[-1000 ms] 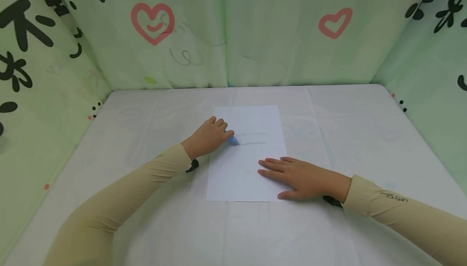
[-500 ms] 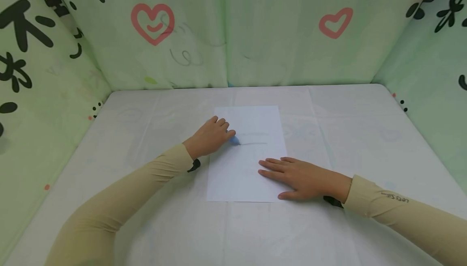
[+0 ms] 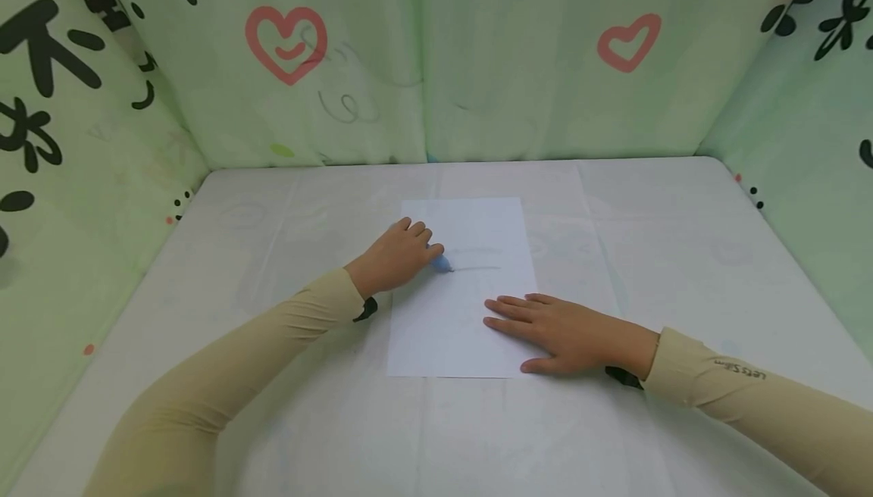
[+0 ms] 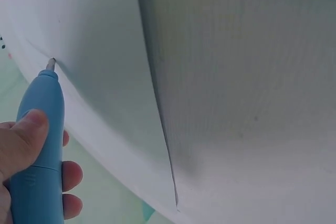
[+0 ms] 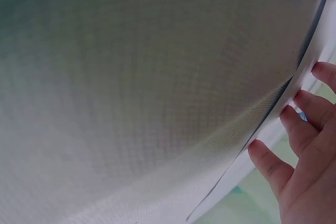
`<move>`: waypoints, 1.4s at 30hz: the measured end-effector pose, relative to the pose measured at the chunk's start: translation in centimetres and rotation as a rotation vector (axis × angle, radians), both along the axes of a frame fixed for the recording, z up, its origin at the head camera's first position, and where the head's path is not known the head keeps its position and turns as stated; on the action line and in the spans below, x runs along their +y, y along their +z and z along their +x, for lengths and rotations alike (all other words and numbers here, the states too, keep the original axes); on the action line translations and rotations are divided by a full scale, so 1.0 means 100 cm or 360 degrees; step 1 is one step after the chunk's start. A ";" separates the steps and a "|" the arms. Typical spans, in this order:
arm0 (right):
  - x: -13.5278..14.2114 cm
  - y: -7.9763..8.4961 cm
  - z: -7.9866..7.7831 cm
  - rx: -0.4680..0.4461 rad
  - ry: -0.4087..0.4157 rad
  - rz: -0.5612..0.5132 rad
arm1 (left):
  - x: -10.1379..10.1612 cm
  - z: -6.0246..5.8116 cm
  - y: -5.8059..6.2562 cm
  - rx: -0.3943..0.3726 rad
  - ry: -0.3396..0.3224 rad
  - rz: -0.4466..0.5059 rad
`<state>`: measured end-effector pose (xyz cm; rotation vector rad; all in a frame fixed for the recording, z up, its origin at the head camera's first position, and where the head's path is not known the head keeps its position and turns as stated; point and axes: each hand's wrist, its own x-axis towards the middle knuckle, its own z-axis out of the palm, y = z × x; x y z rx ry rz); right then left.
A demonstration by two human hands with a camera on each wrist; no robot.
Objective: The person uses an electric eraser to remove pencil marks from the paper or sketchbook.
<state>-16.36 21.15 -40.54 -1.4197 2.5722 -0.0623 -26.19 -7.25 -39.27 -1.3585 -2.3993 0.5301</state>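
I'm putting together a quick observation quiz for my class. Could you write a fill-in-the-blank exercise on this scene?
1. The left hand grips a pen-shaped tool whose body is ____ in colour.
2. The right hand rests its fingers on a white sheet of ____.
3. Dark lettering is printed on the person's ____ sleeve.
4. The green backdrop carries two red outlines shaped like ____.

Missing words: blue; paper; right; hearts.

unreadable lettering (image 3: 740, 369) on right sleeve (image 3: 771, 402)
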 end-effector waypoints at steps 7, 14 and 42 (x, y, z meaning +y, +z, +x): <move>0.000 0.001 0.000 0.0003 0.0007 0.0013 | 0.001 -0.001 0.000 -0.0005 -0.0006 0.0005; 0.000 0.001 0.000 -0.0014 -0.0004 0.0011 | 0.000 -0.001 0.002 -0.0014 -0.0001 0.0005; 0.001 0.000 0.000 -0.0007 -0.0009 0.0008 | 0.004 0.000 0.002 -0.0023 -0.0024 -0.0048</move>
